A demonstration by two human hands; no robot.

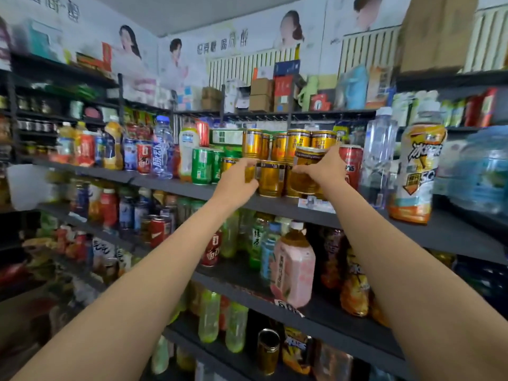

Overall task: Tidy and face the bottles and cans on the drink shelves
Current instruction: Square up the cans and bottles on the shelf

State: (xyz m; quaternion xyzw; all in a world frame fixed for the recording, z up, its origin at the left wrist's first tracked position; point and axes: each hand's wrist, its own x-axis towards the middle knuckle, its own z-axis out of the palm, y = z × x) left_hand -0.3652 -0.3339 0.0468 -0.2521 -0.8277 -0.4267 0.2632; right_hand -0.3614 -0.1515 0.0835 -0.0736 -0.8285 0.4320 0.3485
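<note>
Frame centre — left hand point(242, 176) and right hand point(320, 167) each curl fingers round a gold can point(303, 171); rigid, smooth, likely slippery — best gripped mid-wall.

The gold cans point(270, 178) look like glossy metal, standing on a matt dark shelf board point(275, 206). Right of those cans, the water bottle point(378, 158) is clear smooth plastic; above them sit dull cardboard boxes point(259, 94).

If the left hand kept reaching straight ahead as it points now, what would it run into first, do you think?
Probably the stacked gold cans at the back. The left hand already grips a front gold can, though depth is hard to judge.
</note>
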